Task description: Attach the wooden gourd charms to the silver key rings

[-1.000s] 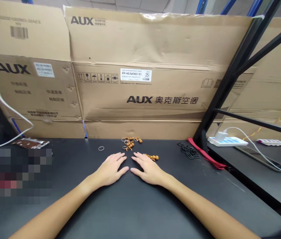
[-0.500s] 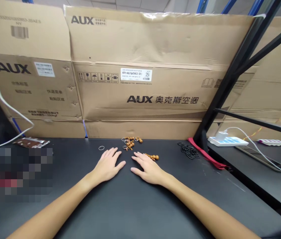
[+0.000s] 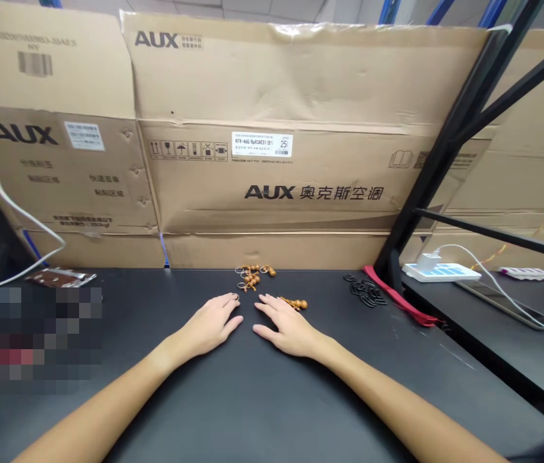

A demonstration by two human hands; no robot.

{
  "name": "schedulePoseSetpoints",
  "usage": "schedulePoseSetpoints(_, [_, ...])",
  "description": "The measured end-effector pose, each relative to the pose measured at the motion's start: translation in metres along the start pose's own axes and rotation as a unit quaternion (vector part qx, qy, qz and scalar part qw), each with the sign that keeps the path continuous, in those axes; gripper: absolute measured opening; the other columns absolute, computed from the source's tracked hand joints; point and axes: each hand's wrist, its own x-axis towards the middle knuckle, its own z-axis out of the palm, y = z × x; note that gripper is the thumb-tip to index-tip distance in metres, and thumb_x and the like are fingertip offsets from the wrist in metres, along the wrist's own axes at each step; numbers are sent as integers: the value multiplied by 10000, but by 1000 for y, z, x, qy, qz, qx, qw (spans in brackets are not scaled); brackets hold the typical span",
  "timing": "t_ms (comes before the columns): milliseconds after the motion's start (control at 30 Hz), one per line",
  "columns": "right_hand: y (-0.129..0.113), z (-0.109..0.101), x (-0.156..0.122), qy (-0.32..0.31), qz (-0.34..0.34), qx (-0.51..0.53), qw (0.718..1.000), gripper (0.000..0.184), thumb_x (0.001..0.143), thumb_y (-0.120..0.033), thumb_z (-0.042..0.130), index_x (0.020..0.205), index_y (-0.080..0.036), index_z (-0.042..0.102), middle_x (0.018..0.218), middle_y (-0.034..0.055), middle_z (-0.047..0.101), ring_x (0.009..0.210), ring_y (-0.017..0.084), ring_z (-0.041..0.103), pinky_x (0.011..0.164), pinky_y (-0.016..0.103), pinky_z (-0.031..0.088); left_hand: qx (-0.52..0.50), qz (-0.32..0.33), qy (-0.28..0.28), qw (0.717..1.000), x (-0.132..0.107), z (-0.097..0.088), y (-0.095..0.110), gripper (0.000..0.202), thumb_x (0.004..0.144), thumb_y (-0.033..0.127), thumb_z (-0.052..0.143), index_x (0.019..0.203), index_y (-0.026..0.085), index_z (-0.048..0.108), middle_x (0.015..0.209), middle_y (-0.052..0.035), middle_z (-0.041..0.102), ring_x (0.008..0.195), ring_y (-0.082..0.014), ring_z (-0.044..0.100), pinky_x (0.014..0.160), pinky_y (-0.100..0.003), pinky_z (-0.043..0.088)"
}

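My left hand [image 3: 210,323] rests palm down on the black tabletop [image 3: 233,399], fingers stretched out side by side and thumb apart. A thin metal key ring [image 3: 238,296] shows at its fingertips; the fingers partly cover it, and no pinch on it is visible. My right hand [image 3: 285,325] lies flat across from it, fingers spread, holding nothing. Just beyond its knuckles lies a wooden gourd keychain [image 3: 301,304], partly hidden by the hand. Farther back, near both hands, is a small cluster of wooden bead keychains [image 3: 251,279] with metal rings; another keychain [image 3: 271,272] sits beside it.
Black ring-like pieces [image 3: 366,292] are piled at right beside a red strap [image 3: 397,301]. Behind the table stands a large cardboard box [image 3: 301,83]. A black metal frame [image 3: 438,161] rises at right, near a white power strip [image 3: 440,272]. A brown packet [image 3: 60,277] lies at left.
My left fingers have drawn together and shifted right. The key ring that lay beyond that hand is now at its fingertips, farther right. My right hand has stayed put.
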Motion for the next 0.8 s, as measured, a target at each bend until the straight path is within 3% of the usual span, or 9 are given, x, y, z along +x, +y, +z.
schedulePoseSetpoints(133, [-3, -2, 0, 11, -10, -37, 999, 561, 916, -509, 440, 1346, -151, 481, 1452, 137, 398, 1350, 270, 341, 1109, 437, 286, -19, 26, 7, 999, -1, -4, 8, 331, 954, 341, 427, 1194, 181, 590, 1312, -101, 567, 1215, -239, 524, 1028, -393, 424])
schedulePoseSetpoints(233, [-5, -10, 1, 80, 11, -117, 990, 385, 921, -338, 464, 1248, -159, 563, 1336, 123, 521, 1228, 266, 449, 996, 408, 389, -38, 31, 15, 999, -2, -6, 10, 315, 948, 334, 445, 1193, 189, 578, 1280, -101, 586, 1188, -242, 542, 1010, -395, 442])
schedulePoseSetpoints(367, [-1, -23, 1, 129, 112, -259, 951, 330, 826, -124, 501, 1139, -139, 606, 1181, 149, 589, 1039, 300, 507, 824, 401, 426, -46, 9, 49, 998, -2, -5, 9, 314, 919, 343, 496, 1183, 183, 555, 1237, -115, 596, 1178, -261, 541, 1011, -419, 433])
schedulePoseSetpoints(500, [8, -21, -1, 91, 197, -309, 926, 234, 777, -84, 552, 992, -119, 639, 1056, 188, 594, 929, 310, 530, 724, 386, 431, 2, -42, 50, 998, -1, 0, 5, 352, 902, 376, 513, 1154, 140, 581, 1239, -160, 595, 1206, -315, 515, 1024, -475, 399])
schedulePoseSetpoints(633, [12, -9, 0, 50, 132, -261, 955, 242, 781, -30, 526, 974, -116, 644, 963, 169, 600, 891, 282, 532, 734, 374, 453, 5, -29, 49, 998, 0, 4, 3, 334, 903, 374, 512, 1135, 156, 614, 1219, -142, 616, 1153, -296, 558, 1001, -451, 417])
schedulePoseSetpoints(800, [8, 1, 2, 98, -27, -100, 990, 286, 865, -38, 440, 1077, -145, 600, 956, 114, 594, 891, 221, 522, 805, 344, 481, -19, 9, 51, 999, 1, -2, 11, 197, 916, 270, 503, 1023, 204, 654, 1073, -71, 672, 1014, -235, 610, 911, -384, 449])
